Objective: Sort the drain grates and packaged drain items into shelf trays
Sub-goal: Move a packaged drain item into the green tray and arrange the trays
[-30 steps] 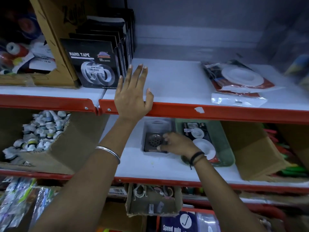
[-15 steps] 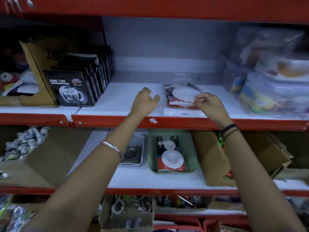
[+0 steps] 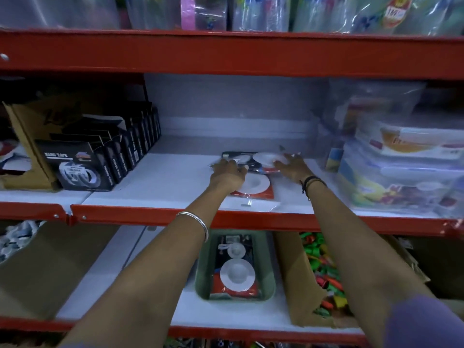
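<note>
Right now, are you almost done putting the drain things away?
Partly. One packet already lies in the green tray on the lower shelf. Both hands, left and right, are on the packaged drain items on the upper shelf; those remain to be sorted.

Two hands reach onto the middle shelf (image 3: 175, 177), the left hand (image 3: 229, 173) and the right hand (image 3: 292, 167). At least two packaged drain items (image 3: 253, 184) lie stacked there, the exact number hidden under the hands. One green tray (image 3: 268, 267) sits on the shelf below with one more packaged drain item (image 3: 236, 270) inside, and one row of black tape boxes (image 3: 100, 156) stands at left, too overlapped to count.
</note>
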{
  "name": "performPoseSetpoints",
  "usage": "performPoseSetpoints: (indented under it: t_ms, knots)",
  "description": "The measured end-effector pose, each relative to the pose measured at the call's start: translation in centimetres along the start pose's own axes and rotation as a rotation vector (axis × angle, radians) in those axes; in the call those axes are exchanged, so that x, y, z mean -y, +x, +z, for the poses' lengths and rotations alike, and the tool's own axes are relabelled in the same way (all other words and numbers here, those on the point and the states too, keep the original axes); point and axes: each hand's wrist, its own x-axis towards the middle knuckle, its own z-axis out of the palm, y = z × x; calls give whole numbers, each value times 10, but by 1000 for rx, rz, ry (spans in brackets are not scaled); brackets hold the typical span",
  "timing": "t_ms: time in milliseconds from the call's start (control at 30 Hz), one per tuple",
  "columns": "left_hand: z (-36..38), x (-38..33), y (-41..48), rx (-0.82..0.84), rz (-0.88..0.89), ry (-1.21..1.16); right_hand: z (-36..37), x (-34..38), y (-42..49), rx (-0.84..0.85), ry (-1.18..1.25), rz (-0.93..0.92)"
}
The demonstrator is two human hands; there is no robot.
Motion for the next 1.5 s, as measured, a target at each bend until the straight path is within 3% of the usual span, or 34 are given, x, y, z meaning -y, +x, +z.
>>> performPoseSetpoints:
  t_ms: [67,133,233,367,433,567,633,700,800,900,1100,1300,1500]
  knots:
    - [7,-10,5,17,-32,2,5,2,-5,-10,103,-47]
    - [10,-22,7,-4,-86,-85,11,0,-4,-153,172,-57]
    - [8,-41,6,3,-228,-384,22,8,-21,-297,220,-99]
    - [-1,-49,14,10,-445,-845,31,19,-53,-193,250,-186]
    - [-2,-49,14,97,-424,-847,28,22,-59,-177,286,-189]
    - [-7,-45,9,70,-403,-878,10,15,-39,-454,180,-85]
    - [-12,-42,0,26,-441,-886,3,9,-24,-313,173,74]
    - [-16,-41,-13,32,-449,-872,-2,8,-15,-135,384,204]
    - [-26,-38,-37,102,-397,-831,-3,5,-20,11,709,207]
    - [-34,-35,-56,107,-327,-813,0,1,-36,53,700,156]
    - [-40,-9,-92,110,-199,-697,25,-2,-117,-44,685,-12]
    - [-10,27,-180,-128,10,-700,61,-28,-213,-246,597,-212]
    - [53,98,-266,-216,139,-780,120,-66,-297,-204,537,-244]
